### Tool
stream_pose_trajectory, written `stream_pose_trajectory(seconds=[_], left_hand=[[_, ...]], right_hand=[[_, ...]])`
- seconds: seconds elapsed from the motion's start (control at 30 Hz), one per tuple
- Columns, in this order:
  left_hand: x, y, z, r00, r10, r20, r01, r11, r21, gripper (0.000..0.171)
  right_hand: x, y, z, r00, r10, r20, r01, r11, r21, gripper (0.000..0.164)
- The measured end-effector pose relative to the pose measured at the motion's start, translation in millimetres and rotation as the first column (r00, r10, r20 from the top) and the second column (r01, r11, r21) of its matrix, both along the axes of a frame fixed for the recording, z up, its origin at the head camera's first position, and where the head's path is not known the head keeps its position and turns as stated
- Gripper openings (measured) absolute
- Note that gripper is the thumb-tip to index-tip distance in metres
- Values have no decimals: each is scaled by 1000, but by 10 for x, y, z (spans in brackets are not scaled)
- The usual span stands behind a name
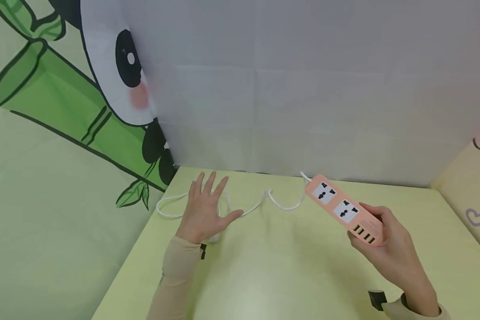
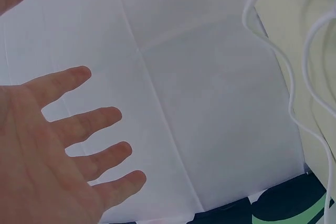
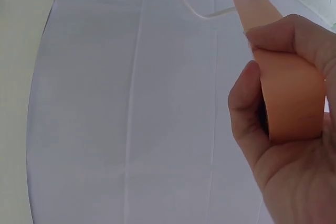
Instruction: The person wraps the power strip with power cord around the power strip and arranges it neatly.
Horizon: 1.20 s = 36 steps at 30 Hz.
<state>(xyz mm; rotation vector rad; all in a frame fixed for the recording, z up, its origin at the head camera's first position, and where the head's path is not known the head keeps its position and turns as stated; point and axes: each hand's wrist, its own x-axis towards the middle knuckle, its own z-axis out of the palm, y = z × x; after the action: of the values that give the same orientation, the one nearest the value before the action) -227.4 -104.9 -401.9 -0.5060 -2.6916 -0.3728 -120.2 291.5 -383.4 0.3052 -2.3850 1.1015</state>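
My right hand [image 1: 396, 249] grips the near end of a pink power strip [image 1: 332, 200], held tilted above the table with its face up. Two white sockets and a row of several USB ports show on that face. In the right wrist view, thumb and fingers wrap the strip's pink body [image 3: 294, 98]. A white cord [image 1: 284, 208] leaves its far end and runs left in loose curves. Over the cord's left part my left hand [image 1: 204, 211] is spread, fingers straight and apart, holding nothing. A small white piece, probably the plug [image 1: 214, 238], shows partly behind the left wrist.
The pale yellow table [image 1: 264, 275] meets a grey-white cloth backdrop [image 1: 304, 89] at its far edge. A green wall with bamboo and panda artwork [image 1: 76, 102] rises on the left. A cream wall with a heart drawing [image 1: 476, 217] stands at the right.
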Motion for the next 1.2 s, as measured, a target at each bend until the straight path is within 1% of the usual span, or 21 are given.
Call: stream_pose_trajectory(seconds=[0.1,0.23,0.37,0.53,0.77,0.83,0.97,1.07,1.2], left_hand=[[-5,-26,-54,999,9,39,-10,1000,13,94],[-32,2,-105,998,-19,68,17,1000,25,94],[-63,100,-165,993,-81,86,77,996,50,93],[-90,239,-267,982,-160,99,154,986,63,92],[-158,381,-449,962,-247,118,231,963,137,90],[-170,410,-496,955,-271,117,251,955,158,84],[-173,459,-555,942,-326,72,304,927,222,64],[-170,488,-574,934,-356,14,341,905,253,51],[-169,520,-584,925,-377,-46,376,891,254,41]], right_hand=[[34,-16,9,1000,-2,10,2,1000,15,66],[61,-27,16,1000,-12,6,12,1000,15,68],[67,-47,13,1000,13,14,-13,1000,-15,70],[91,-90,13,998,51,34,-50,998,-31,68],[132,-139,40,995,103,10,-103,994,-38,68],[142,-151,42,994,110,16,-109,993,-41,68],[172,-174,41,993,118,32,-116,992,-42,69],[206,-195,46,991,131,41,-129,991,-42,69],[255,-226,57,988,146,53,-144,989,-42,69]])
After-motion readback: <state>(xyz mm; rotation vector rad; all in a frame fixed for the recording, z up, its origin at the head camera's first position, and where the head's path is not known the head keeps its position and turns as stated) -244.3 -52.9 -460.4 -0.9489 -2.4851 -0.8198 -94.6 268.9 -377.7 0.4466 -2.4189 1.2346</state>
